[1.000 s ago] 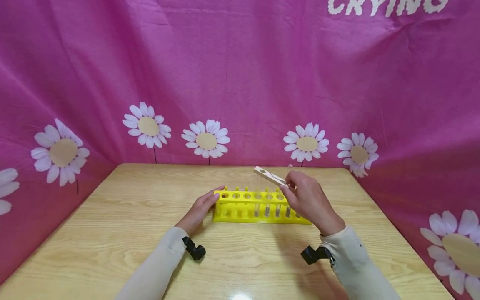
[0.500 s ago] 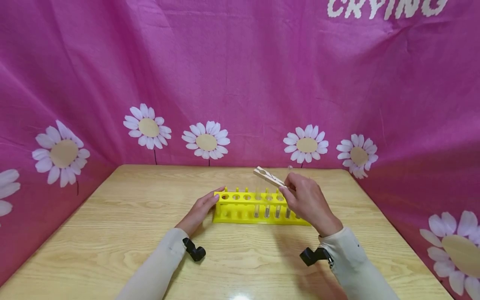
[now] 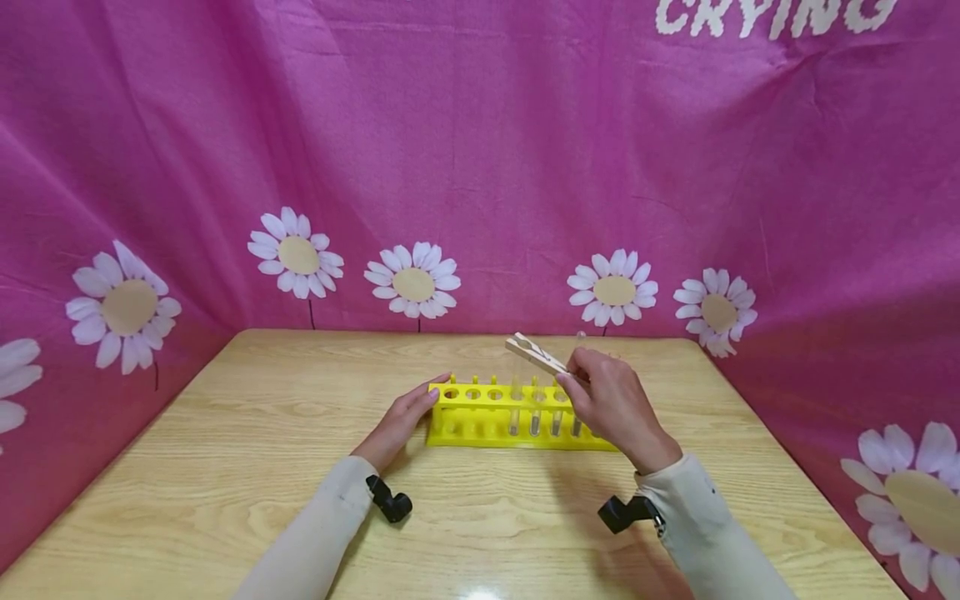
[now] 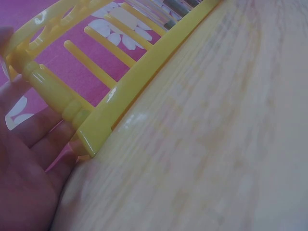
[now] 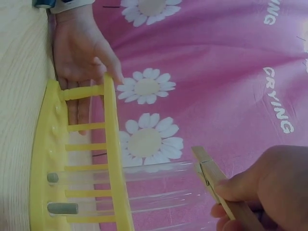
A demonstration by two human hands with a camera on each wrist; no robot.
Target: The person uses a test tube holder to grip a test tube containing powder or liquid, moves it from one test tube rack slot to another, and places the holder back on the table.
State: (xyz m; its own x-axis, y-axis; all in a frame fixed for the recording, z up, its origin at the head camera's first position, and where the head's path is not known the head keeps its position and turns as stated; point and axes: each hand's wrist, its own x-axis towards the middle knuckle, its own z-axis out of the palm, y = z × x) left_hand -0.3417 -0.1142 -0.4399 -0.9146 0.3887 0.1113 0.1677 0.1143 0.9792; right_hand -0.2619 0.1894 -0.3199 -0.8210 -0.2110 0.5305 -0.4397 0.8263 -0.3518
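A yellow test tube rack [image 3: 480, 441] stands upright on the table. My left hand [image 3: 397, 427] grips its left end, thumb at the top rail and fingers behind the end post, as the right wrist view shows. My right hand [image 3: 617, 408] pinches a wooden test tube clamp [image 3: 537, 354] that slants up to the left. Its tip is at the mouth of the leftmost glass test tube [image 5: 156, 168]; whether they touch, I cannot tell. Several tubes fill the rack's right side, some with dark matter at the bottom [image 5: 62, 208]. My right hand hides the rack's right end.
The wooden table [image 3: 247, 475] extends around the rack on all sides. Behind and beside it hangs a pink cloth [image 3: 480, 150] printed with daisies. Black wrist cameras [image 3: 390, 500] sit on both sleeves.
My right hand has shifted very slightly left with the clamp, whose tip gap looks a little wider than a second ago. The left hand and rack have stayed put.
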